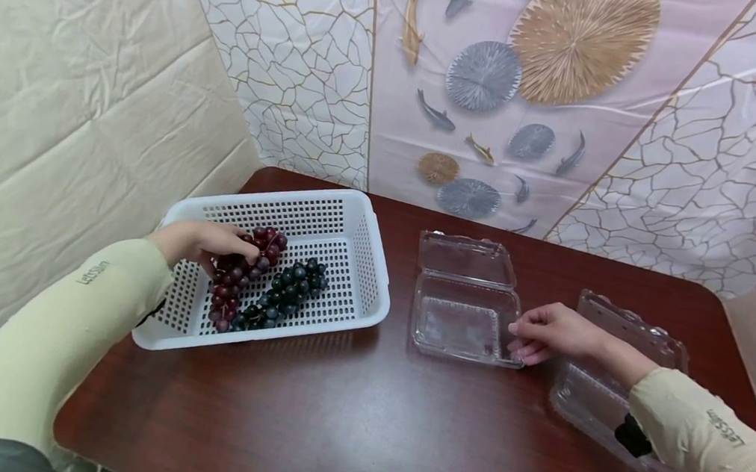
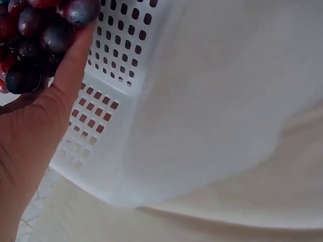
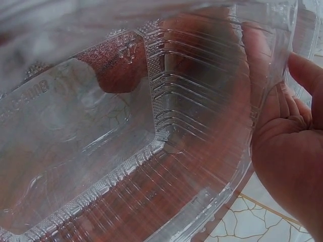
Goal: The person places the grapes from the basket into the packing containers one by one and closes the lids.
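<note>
My left hand reaches into a white plastic basket and holds a bunch of red grapes; in the left wrist view the thumb lies along the red grapes. Beside it in the basket lies a bunch of dark, nearly black grapes. On the right, my right hand pinches the right edge of a clear plastic clamshell box, whose lid stands up at the back. In the right wrist view the thumb and fingers of the hand are on either side of the clear box wall.
A second clear clamshell box, lid raised, stands at the right, partly behind my right forearm. All of this is on a dark red-brown table. A patterned cloth hangs behind the table, and beige cloth covers the left side.
</note>
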Motion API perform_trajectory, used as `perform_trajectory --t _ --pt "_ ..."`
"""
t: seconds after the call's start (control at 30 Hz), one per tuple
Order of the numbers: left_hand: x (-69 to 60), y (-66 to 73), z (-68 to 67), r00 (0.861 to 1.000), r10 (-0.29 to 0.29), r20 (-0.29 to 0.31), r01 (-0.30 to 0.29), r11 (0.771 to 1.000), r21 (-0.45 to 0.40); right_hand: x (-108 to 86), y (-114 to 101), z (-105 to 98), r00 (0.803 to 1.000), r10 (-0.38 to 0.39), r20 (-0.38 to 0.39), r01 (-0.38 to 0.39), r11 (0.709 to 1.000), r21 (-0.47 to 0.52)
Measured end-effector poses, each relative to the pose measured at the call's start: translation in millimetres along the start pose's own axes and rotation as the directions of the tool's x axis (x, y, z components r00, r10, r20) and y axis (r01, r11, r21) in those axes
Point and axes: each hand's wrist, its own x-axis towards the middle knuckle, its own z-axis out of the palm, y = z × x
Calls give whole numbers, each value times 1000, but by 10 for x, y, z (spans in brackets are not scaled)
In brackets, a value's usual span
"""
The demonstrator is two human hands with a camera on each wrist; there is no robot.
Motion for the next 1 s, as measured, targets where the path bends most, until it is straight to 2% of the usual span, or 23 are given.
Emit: perform_trajectory --t 0.2,0.4,0.53,0.73,1.0 --pt "-39 -15 -78 998 51 23 -49 995 -85 3 2 -9 1000 1 -1 -1 1000 12" --pt "-147 13 -185 993 103 53 -94 984 -153 11 17 -2 1000 1 -10 -1 1000 22" --pt "-218 67 -272 989 131 69 -118 979 -169 6 4 14 1000 5 -18 -4 999 33" --pt "-319 266 -389 982 172 78 -160 976 -147 -23 -19 31 999 14 -33 -13 999 42" --pt "-369 687 -428 967 234 103 -219 966 -133 -44 -31 45 998 22 -52 -21 1000 22"
